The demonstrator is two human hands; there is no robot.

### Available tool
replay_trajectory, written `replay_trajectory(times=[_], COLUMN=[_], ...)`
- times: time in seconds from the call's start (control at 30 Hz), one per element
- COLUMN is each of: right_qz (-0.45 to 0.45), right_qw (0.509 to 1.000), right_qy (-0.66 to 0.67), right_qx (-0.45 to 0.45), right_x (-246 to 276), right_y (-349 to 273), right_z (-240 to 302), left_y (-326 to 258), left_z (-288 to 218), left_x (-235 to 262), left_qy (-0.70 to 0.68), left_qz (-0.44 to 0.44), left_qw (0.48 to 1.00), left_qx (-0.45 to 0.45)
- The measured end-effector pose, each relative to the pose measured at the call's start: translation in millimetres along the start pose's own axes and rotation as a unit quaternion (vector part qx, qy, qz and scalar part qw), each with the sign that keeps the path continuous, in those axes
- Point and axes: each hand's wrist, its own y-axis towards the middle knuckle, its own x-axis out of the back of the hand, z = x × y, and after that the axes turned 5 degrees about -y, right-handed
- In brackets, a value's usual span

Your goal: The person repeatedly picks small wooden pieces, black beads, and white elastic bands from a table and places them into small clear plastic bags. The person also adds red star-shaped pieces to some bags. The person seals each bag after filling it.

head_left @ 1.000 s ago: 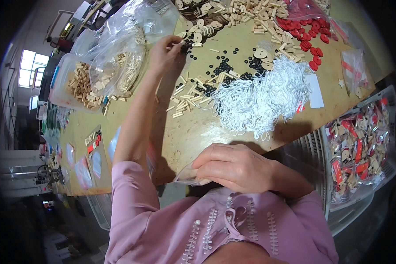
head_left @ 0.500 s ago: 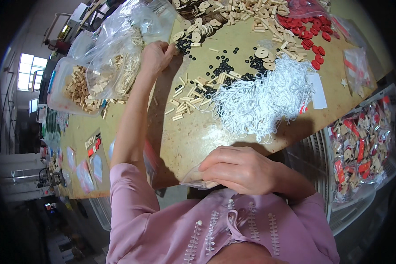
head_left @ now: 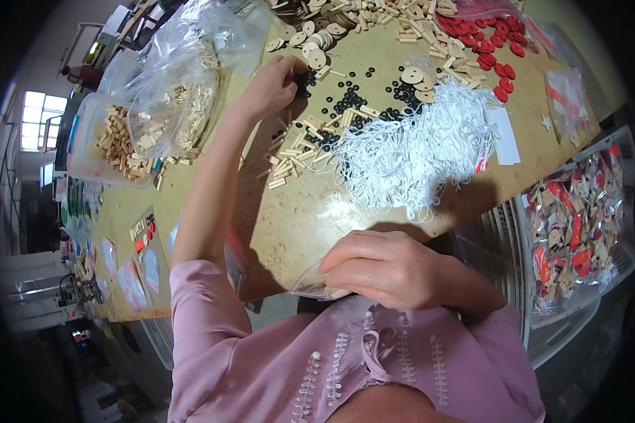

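My left hand (head_left: 271,88) reaches to the far side of the table, its fingers curled down at a small heap of black rings (head_left: 305,82). Right beside it lie round wooden discs (head_left: 316,58) with holes. Whatever its fingertips pinch is hidden. Close to my body, my right hand (head_left: 388,269) is closed on a clear plastic bag (head_left: 309,283), with pale wooden pieces partly visible in it under the fingers. Short wooden sticks (head_left: 287,167) lie between the hands, next to a tangled pile of white cords (head_left: 409,158).
Wooden blocks fill a clear plastic tub (head_left: 85,158) and bag at the left. Red discs (head_left: 499,70) and wooden blocks (head_left: 430,42) lie at the back. A white crate (head_left: 540,310) of filled bags stands at the right. Flat bags (head_left: 135,283) lie at the left edge.
My left hand has moved a little to the right, along the black rings and closer to the wooden discs. The right hand keeps its hold on the bag.
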Motion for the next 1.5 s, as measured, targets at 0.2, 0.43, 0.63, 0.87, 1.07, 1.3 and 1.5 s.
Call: replay_trajectory(times=[0.2,0.43,0.63,0.87,1.07,1.3,1.5], right_qz=[-0.005,-0.015,-0.013,-0.017,-0.021,-0.015,-0.028], right_qw=[1.0,1.0,1.0,0.999,0.995,0.994,0.995], right_qy=[-0.01,-0.016,-0.017,-0.032,-0.036,-0.038,-0.039], right_qx=[-0.011,-0.02,-0.019,-0.038,-0.088,-0.099,-0.086], right_x=[2,-6,-11,-9,-9,-13,-21], right_y=[-9,-15,-15,-20,-27,-24,-28], right_z=[6,9,11,18,23,24,21], left_y=[-42,-33,-10,-4,-10,-31,-99], left_z=[-27,-49,-70,-85,-52,-35,-91], left_x=[4,-15,-34,-33,-37,-31,-17], left_qy=[-0.099,0.045,-0.022,-0.055,-0.483,-0.916,-0.941], left_qz=[-0.023,-0.025,0.025,0.064,0.043,0.156,0.024], left_qw=[0.993,0.998,0.999,0.996,0.863,0.335,0.308], left_qx=[0.061,0.04,-0.027,-0.022,0.142,0.158,0.136])
